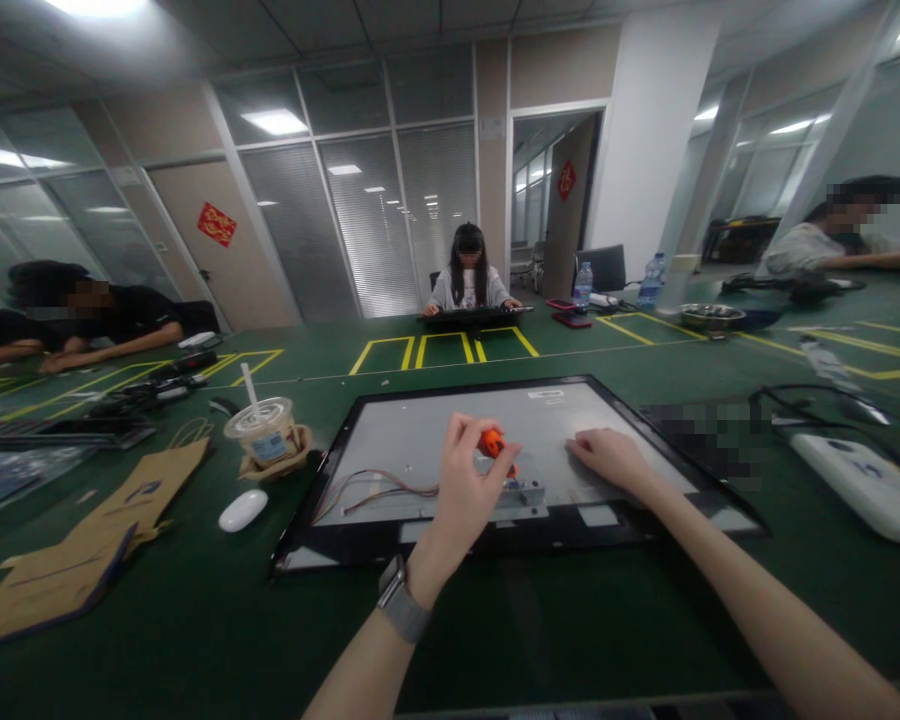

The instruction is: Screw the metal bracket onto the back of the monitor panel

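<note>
My left hand (471,475) is closed around the orange handle of a screwdriver (493,441), over a metal bracket (531,496) near the front edge of a display panel (427,420). The screwdriver's tip is hidden by the hand and bracket. Thin coloured wires (379,480) run from the bracket to the left across the panel's grey back. My right hand (607,458) rests on the right part of the panel with its fingers curled in; whether anything is inside them does not show. The panel lies flat, with a black frame around it.
Left of the panel are an iced drink cup (266,440) in a cardboard holder, a white mouse (242,510) and a brown paper bag (112,520). On the right lie a white device (862,485) and black cables (802,400). Other people sit around the green table (217,620).
</note>
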{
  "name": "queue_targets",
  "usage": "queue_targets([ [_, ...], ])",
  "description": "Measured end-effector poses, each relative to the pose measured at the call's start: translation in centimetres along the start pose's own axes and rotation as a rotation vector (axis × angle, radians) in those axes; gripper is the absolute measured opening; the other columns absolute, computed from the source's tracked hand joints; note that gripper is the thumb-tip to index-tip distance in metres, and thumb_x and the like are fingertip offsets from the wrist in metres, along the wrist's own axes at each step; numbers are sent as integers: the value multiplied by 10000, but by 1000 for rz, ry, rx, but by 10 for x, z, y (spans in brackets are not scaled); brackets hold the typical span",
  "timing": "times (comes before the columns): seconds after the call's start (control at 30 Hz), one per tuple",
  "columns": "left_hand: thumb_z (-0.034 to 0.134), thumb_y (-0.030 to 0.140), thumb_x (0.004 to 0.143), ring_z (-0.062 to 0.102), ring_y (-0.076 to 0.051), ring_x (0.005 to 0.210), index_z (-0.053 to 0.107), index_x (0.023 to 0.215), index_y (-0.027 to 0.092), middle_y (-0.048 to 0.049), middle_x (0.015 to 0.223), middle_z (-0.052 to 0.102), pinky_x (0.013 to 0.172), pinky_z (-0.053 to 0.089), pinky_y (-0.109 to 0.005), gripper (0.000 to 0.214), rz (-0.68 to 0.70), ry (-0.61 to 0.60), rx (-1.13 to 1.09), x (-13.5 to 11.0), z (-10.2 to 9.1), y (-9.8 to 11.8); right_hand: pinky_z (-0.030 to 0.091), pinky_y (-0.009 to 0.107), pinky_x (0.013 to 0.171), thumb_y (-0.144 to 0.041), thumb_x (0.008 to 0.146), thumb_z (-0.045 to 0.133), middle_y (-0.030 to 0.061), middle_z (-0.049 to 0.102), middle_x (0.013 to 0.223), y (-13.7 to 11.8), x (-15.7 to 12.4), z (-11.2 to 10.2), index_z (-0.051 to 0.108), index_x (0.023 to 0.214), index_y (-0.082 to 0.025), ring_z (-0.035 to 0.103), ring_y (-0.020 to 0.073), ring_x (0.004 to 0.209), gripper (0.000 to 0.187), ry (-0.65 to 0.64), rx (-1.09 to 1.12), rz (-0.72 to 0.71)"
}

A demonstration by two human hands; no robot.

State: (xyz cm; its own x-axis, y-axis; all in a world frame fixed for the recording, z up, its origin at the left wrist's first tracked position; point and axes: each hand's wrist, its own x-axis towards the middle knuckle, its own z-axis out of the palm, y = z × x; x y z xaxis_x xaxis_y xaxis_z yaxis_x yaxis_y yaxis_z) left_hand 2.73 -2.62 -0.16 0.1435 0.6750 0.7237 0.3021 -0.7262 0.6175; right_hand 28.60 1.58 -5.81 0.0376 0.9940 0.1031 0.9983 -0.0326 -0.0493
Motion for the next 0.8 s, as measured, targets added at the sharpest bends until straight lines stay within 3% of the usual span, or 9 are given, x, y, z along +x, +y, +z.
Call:
queue_targets([
  [0.13,632,269,823,524,-125,773,613,914,180,-9,864,467,768,458,-276,129,-19,-14,-23,-1,0,-2,293,274,559,-399,918,371,92,710,775,0,1,0,672,728,-193,635,208,741,411,-7,-2,6],
  [0.3,432,196,926,563,-143,899,473,1239,207,-62,1022,525,863,476,-328,316,-65,-99,-175,-3,3,-5,310,274,567,-407,917,359,96,710,789,-1,-1,-2,681,751,-198,636,214,763,418,-4,-5,1],
  [0.4,395,192,940,577,-158,969,488,1221,202,-83,1072,555,880,486,-340,296,-86,-133,-252,-3,3,-5,317,277,573,-406,916,361,99,713,804,-2,-1,-3,685,756,-196,638,218,775,418,-11,-4,3],
  [0.53,599,257,843,574,-157,922,640,1040,212,-56,1045,531,827,507,-318,206,-51,-64,-186,-1,2,-4,311,282,569,-405,914,367,99,714,801,-1,0,-1,683,750,-189,639,217,766,416,-12,6,13],
  [0.6,621,268,830,577,-141,861,674,980,206,-41,972,535,796,510,-299,170,-60,-20,-180,0,1,-5,306,284,564,-402,912,370,100,713,800,-1,0,-1,680,741,-186,638,217,762,415,-11,6,12],
  [0.8,447,213,931,598,-139,954,541,1250,228,-62,1059,613,861,508,-305,333,-107,-98,-303,-1,1,-5,294,278,554,-396,918,360,101,708,781,-1,-1,-2,677,733,-185,636,214,750,424,-9,5,-1],
])
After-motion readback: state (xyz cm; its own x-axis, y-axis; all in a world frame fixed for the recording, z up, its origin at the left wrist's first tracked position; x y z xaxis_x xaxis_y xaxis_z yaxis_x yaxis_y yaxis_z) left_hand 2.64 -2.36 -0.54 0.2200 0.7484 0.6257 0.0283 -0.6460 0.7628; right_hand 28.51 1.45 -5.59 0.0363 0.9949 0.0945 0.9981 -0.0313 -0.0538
